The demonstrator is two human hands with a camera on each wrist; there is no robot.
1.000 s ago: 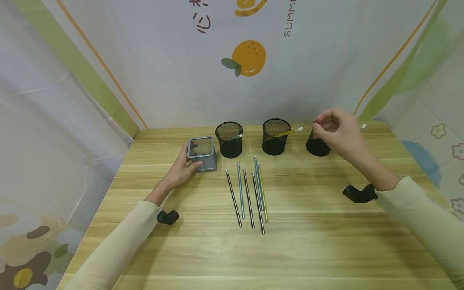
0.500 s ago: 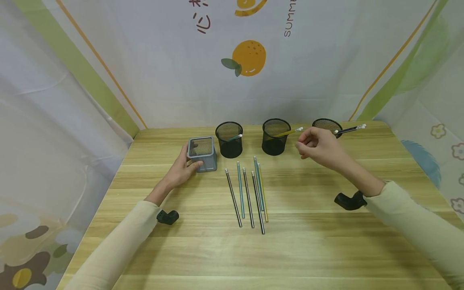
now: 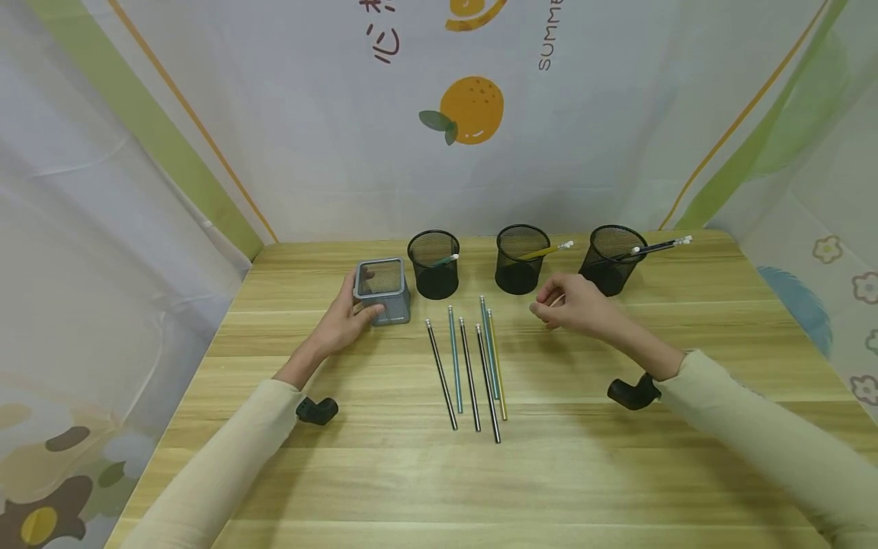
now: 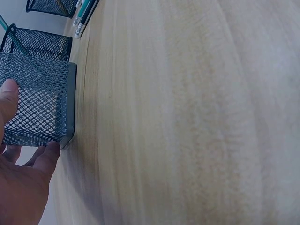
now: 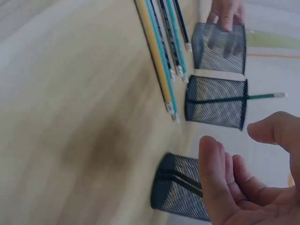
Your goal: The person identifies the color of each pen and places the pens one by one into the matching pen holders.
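Note:
My left hand (image 3: 339, 324) holds a square grey mesh pen holder (image 3: 393, 309) that stands at the left of the table. In the left wrist view the thumb lies on one mesh side and the fingers on another. My right hand (image 3: 576, 305) is over the table in front of the middle and right cups, its fingers loosely bent. The right wrist view shows a gap between thumb and index finger, with nothing between them. To its left several pencils lie side by side: black ones (image 3: 442, 374), teal ones (image 3: 456, 362) and a yellow one (image 3: 498, 374).
Three round black mesh cups stand in a row along the back. The left cup (image 3: 437, 284) holds a teal pencil, the middle cup (image 3: 517, 276) yellow pencils (image 3: 542, 252), the right cup (image 3: 607, 274) black pencils (image 3: 657, 247). Behind them hangs a printed cloth (image 3: 329, 152).
My right hand has moved left and towards me, away from the right cup, which now shows fully with its black pencils. The left hand and the pen holder have stayed put.

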